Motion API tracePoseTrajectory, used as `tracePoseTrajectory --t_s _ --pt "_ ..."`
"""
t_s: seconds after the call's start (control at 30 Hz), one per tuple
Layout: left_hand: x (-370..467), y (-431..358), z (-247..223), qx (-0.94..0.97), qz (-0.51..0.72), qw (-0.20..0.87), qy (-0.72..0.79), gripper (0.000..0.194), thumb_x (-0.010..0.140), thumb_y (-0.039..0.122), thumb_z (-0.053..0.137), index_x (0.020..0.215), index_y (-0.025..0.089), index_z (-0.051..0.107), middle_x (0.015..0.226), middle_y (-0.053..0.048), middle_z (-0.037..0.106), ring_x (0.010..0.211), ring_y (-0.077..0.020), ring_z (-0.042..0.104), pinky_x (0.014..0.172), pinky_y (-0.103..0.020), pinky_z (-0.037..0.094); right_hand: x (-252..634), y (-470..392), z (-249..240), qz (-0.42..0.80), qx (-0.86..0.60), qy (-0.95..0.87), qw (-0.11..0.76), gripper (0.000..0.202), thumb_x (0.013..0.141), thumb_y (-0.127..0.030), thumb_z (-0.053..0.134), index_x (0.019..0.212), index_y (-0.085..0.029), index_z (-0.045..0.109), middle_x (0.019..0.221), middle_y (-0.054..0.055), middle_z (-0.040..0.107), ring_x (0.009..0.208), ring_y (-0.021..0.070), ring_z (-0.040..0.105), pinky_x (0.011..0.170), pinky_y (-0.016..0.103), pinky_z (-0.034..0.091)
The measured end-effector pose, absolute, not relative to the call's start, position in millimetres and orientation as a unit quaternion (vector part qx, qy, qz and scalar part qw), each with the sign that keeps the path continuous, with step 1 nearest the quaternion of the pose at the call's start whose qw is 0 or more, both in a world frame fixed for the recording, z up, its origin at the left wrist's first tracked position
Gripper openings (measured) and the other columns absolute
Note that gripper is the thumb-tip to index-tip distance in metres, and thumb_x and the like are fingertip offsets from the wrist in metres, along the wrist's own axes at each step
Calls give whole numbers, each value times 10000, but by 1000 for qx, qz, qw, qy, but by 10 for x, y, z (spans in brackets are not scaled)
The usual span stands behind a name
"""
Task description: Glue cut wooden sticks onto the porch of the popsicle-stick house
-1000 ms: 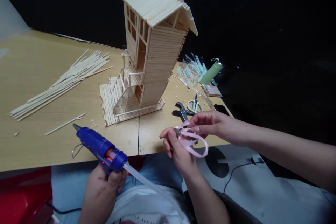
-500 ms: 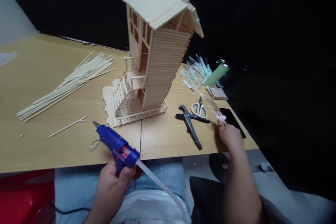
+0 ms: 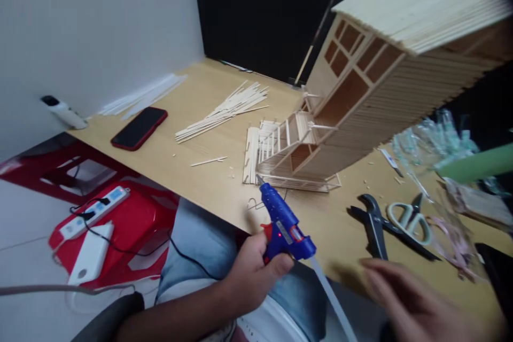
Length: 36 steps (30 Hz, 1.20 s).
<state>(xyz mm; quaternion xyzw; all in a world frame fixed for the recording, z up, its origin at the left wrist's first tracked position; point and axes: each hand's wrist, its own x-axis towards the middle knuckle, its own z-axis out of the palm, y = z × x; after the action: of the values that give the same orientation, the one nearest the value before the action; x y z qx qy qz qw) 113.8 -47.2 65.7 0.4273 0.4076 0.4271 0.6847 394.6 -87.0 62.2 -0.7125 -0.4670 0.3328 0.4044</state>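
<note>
My left hand [image 3: 256, 272] is wrapped round the handle of a blue hot glue gun [image 3: 280, 219]. A long glue stick [image 3: 334, 299] runs out of its back, and a small red light glows on its side. The nozzle points at the near edge of a wooden stick house [image 3: 360, 101] with stairs, railings and a pitched roof. I cannot tell whether it touches. At the lower right my right hand [image 3: 417, 304] is blurred, its fingers stretched out and nothing visible in them. Black pliers [image 3: 374, 224], white-handled scissors [image 3: 412, 219] and a pink-handled tool [image 3: 457, 246] lie beyond it.
Loose wooden sticks [image 3: 224, 112] and a red-cased phone [image 3: 139, 128] lie on the table [image 3: 208, 187]. Power strips [image 3: 94, 214] rest on a red stool [image 3: 136, 224], with a cable [image 3: 192, 262] running across my lap. A green bottle [image 3: 476, 163] lies at right.
The view has swung left, bringing the phone and power strips in. My right hand has come away from the pink-handled tool toward me. The glue gun's nozzle is now nearer the house's base.
</note>
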Motion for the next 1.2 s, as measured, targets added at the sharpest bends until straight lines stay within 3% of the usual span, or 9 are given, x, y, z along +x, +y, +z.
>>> tracePoseTrajectory --t_s 0.1,0.23,0.3,0.4,0.57,0.63,0.73,0.87,1.2 --pt "1198 -471 694 452 426 700 351 662 857 791 528 1002 156 647 728 -24 571 692 -158 555 688 -276 490 3317 -872 539 489 -574 -533 384 459 684 -572 835 1016 -257 796 943 118 772 799 329 736 699 443 628" --pt "1220 -472 775 576 404 621 346 595 975 676 420 1085 142 656 947 -111 673 898 -218 637 840 -317 514 2916 -871 349 504 -573 -460 454 451 682 -574 871 977 -244 785 979 118 776 936 334 736 810 426 627" --pt "1185 -460 805 636 364 581 354 513 1008 581 427 1111 137 660 1029 -135 700 924 -231 654 841 -321 513 2820 -846 314 514 -577 -410 485 424 771 -592 802 999 -235 778 994 120 779 949 319 738 818 417 625" --pt "1008 -371 852 735 305 498 344 382 997 482 511 984 161 718 935 -117 739 884 -238 672 830 -327 499 2718 -763 404 549 -531 -335 552 445 921 -623 612 1070 -231 760 1041 122 771 976 305 736 818 424 624" --pt "302 76 945 749 295 367 466 387 1013 393 505 738 202 700 736 -43 715 721 -174 650 730 -285 469 2796 -651 599 572 -470 -300 602 386 931 -588 624 991 -235 768 872 85 749 771 240 726 684 365 624" --pt "-19 337 929 732 276 241 574 309 994 387 519 841 191 703 815 -63 710 790 -203 647 774 -312 479 2877 -648 595 574 -466 -282 612 366 918 -580 648 1002 -243 764 827 71 742 679 212 701 614 335 606" --pt "-349 709 822 706 169 97 680 229 948 279 553 1086 141 672 1153 -154 679 1115 -276 613 979 -377 470 2952 -666 537 576 -469 -273 611 360 917 -568 655 1010 -236 761 820 72 740 661 208 695 608 338 604" --pt "-431 969 691 704 53 79 704 199 957 262 508 1018 142 655 1103 -158 659 1062 -289 625 911 -385 498 2962 -692 489 575 -478 -287 599 391 916 -589 649 996 -223 762 836 91 745 666 217 698 609 351 606" --pt "-426 1017 757 654 15 44 755 260 968 248 406 1033 120 623 1075 -223 686 995 -345 659 778 -404 486 3001 -721 432 595 -461 -292 589 391 935 -582 627 1029 -226 757 841 94 763 674 219 712 644 350 610"
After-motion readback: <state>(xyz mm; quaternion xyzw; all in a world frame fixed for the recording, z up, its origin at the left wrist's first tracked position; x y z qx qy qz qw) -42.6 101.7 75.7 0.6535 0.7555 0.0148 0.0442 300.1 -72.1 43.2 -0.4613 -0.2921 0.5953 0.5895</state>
